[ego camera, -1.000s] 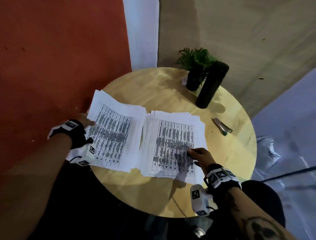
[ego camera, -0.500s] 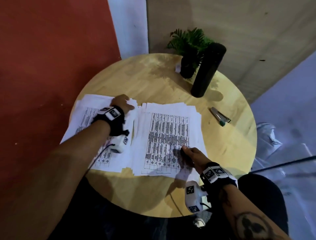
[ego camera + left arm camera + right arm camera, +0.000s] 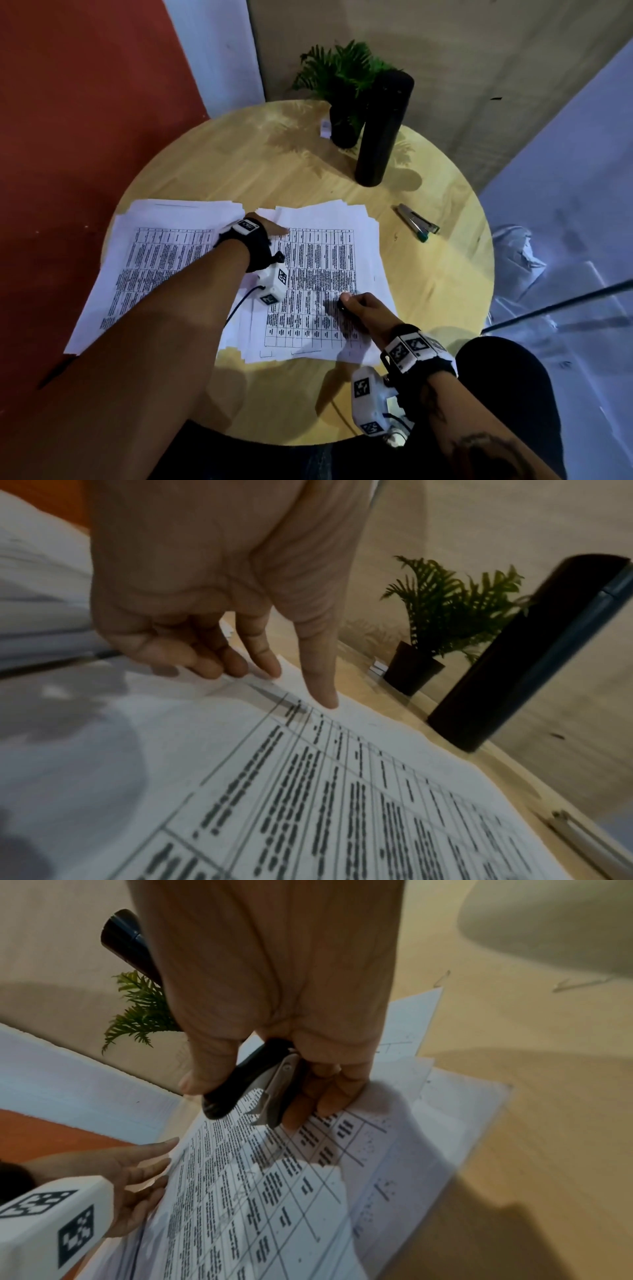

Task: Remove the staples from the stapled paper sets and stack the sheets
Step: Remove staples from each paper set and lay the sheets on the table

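Round wooden table point(image 3: 212, 178), two paper piles side by side.
Right pile point(image 3: 329, 260) pinned at far left corner by spread left hand point(image 3: 270, 228); right hand point(image 3: 363, 308) pinching staple remover point(image 3: 253, 1085) over near edge. Left pile point(image 3: 164, 253) untouched. Likely trouble: prongs snagging and tearing the sheet, or top sheets sliding.
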Demonstrator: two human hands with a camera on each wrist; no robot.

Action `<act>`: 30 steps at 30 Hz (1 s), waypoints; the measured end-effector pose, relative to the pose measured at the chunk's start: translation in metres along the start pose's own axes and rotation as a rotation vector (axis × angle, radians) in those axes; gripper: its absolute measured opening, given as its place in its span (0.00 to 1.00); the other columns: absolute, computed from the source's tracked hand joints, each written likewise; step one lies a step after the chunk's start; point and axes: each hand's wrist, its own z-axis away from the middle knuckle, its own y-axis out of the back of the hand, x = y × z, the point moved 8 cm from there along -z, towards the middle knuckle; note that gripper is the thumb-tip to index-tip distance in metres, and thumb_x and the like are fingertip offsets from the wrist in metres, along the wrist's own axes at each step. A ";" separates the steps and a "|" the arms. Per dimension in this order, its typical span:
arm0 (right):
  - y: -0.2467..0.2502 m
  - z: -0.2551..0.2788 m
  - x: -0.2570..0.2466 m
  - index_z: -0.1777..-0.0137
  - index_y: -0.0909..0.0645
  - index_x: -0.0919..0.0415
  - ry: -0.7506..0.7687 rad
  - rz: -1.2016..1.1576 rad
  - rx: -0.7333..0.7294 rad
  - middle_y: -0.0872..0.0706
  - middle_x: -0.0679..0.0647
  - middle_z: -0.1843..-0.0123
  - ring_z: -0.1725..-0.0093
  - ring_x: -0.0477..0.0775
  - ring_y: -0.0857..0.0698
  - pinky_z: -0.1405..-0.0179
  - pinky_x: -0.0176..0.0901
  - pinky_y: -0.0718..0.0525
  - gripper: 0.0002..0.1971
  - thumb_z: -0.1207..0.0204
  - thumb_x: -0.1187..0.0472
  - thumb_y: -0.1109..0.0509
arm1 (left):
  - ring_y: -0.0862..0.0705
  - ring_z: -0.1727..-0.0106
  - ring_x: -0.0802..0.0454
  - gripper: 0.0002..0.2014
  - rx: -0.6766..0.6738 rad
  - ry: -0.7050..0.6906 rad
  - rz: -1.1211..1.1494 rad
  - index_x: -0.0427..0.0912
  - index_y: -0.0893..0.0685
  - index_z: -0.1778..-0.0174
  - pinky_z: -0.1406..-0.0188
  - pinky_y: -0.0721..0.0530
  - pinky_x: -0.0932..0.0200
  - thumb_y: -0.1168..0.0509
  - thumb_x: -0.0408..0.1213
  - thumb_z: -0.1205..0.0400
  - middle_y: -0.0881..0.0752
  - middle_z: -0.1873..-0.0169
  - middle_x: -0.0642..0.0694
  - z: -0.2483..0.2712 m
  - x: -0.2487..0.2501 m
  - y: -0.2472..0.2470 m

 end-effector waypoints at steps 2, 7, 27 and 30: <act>0.000 -0.002 0.001 0.68 0.27 0.61 0.010 0.020 -0.012 0.24 0.58 0.70 0.70 0.53 0.26 0.67 0.43 0.26 0.17 0.22 0.53 0.34 | 0.20 0.34 0.40 0.30 0.038 0.027 0.034 0.31 0.23 0.34 0.47 0.25 0.59 0.25 0.45 0.26 0.21 0.33 0.35 0.001 0.001 0.008; 0.000 -0.006 0.005 0.66 0.25 0.62 0.003 -0.006 -0.003 0.21 0.57 0.70 0.69 0.54 0.21 0.64 0.46 0.23 0.15 0.24 0.52 0.32 | 0.27 0.29 0.35 0.52 0.019 -0.002 0.054 0.34 0.45 0.20 0.34 0.23 0.46 0.21 0.47 0.32 0.31 0.24 0.34 -0.003 0.013 0.014; 0.005 -0.001 0.002 0.59 0.22 0.63 -0.049 -0.053 0.046 0.17 0.62 0.58 0.58 0.58 0.18 0.52 0.52 0.18 0.11 0.23 0.54 0.31 | 0.17 0.39 0.40 0.37 0.005 -0.126 0.161 0.26 0.20 0.38 0.39 0.20 0.50 0.19 0.47 0.37 0.16 0.40 0.34 0.031 -0.038 -0.020; 0.015 0.011 -0.025 0.60 0.20 0.61 0.044 0.024 0.090 0.16 0.61 0.55 0.54 0.57 0.18 0.52 0.48 0.21 0.10 0.22 0.55 0.33 | 0.18 0.56 0.48 0.15 0.209 -0.330 0.252 0.31 0.16 0.58 0.56 0.22 0.53 0.23 0.40 0.28 0.17 0.62 0.36 0.064 -0.027 -0.001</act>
